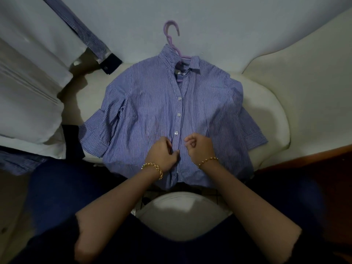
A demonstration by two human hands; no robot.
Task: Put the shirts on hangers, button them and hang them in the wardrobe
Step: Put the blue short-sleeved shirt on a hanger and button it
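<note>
**Mid-buttoning, low on the placket**

L hand (162, 155): fingers curled, pinching the front placket of the blue-and-white striped shirt (148, 111) nr the hem, prob. to keep the buttonhole side taut. R hand (200, 147): fingers curled, thumb tip against forefinger, just right of the placket. It looks like a pinch on a button or the cloth edge, too small to tell which. The hands sit close together either side of the opening, since fastening needs both edges at one spot. Gold chain bracelet (154, 167) on the L wrist, gold bead bracelet (208, 161) on the R.

Just far of the hands, three white buttons (179, 114) run up the placket, closed as far as I can judge, so the hem end is what's left. The shirt lies flat, front up, collar far, on the cream cushioned seat (266, 111), which steadies the cloth. The lilac plastic hanger (171, 33) sits inside the shoulders w/ its hook out past the collar, ready to lift. Far left: white garment w/ dark cuff (110, 63). No wardrobe in view.
</note>
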